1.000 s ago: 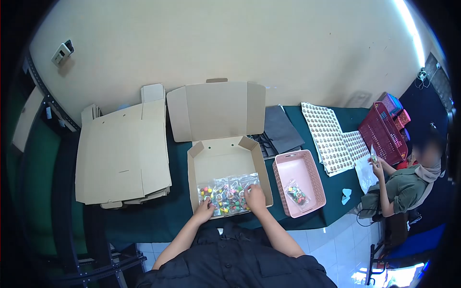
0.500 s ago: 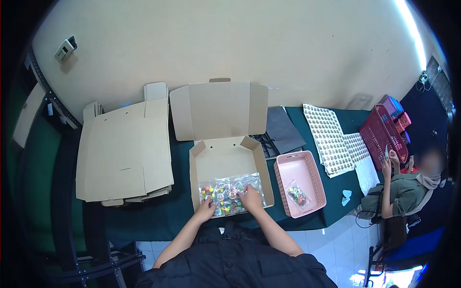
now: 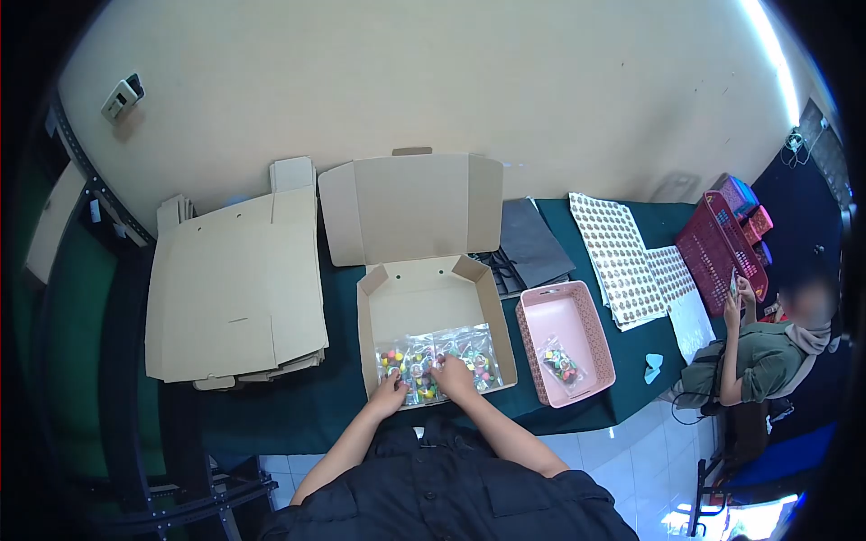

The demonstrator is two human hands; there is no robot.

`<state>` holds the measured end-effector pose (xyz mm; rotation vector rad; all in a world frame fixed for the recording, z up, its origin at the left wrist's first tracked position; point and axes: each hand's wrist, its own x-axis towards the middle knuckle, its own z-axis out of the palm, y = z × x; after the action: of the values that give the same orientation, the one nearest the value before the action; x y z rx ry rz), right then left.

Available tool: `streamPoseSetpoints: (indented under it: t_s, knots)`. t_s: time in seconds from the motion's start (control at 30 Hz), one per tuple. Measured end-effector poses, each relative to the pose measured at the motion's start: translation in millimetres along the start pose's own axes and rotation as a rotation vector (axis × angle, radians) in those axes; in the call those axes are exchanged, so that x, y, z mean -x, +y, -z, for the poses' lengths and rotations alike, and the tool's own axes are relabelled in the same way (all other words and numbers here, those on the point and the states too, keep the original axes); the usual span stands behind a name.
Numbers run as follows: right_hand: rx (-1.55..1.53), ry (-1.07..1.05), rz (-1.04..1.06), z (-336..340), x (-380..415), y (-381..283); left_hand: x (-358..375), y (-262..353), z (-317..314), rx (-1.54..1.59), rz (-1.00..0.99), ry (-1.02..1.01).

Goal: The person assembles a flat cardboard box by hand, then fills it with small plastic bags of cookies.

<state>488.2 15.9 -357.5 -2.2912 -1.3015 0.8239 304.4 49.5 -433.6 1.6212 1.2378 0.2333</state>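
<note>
An open cardboard box (image 3: 424, 287) stands before me, its lid raised toward the wall. Clear plastic bags (image 3: 478, 340) of small colourful round pieces lie in a row across its near part. My left hand (image 3: 388, 395) is at the box's near left corner, its fingers closed on the edge of a bag. Close beside it, my right hand (image 3: 454, 377) reaches over the near wall and pinches a bag around the middle of the row. The palms and some fingertips of both hands are hidden from this angle.
A pink basket (image 3: 564, 303) holding one similar bag stands right of the box. Flattened cardboard boxes (image 3: 239, 279) are stacked left. Black paper bags (image 3: 532, 243), sticker sheets (image 3: 613, 252) and a maroon basket (image 3: 717, 252) lie farther right. A person (image 3: 758, 361) sits at the right end, holding something small.
My right hand has moved left along the bags, closer to my left hand, uncovering the right-hand bag. My left hand has stayed nearly in place.
</note>
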Motion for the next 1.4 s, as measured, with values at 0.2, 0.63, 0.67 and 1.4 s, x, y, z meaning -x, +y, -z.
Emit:
streamPoseSetpoints:
  t_s: [0.2, 0.63, 0.67, 1.4]
  knots:
    - [0.035, -0.054, 0.06, -14.8, -11.2, 7.6, 4.7, 11.3, 5.3, 0.026, 0.028, -0.031]
    - [-0.199, -0.09, -0.073, -3.2, -17.6, 15.8, -1.0, 0.1, 1.9, 0.002, 0.018, -0.043]
    - [-0.164, -0.08, -0.036, -1.8, -16.1, 16.3, -1.1, 0.2, 2.7, 0.012, 0.026, -0.049]
    - [0.351, 0.491, -0.411, 141.7, -12.9, 221.1, 30.6, 46.5, 17.8, -0.072, -0.194, 0.015]
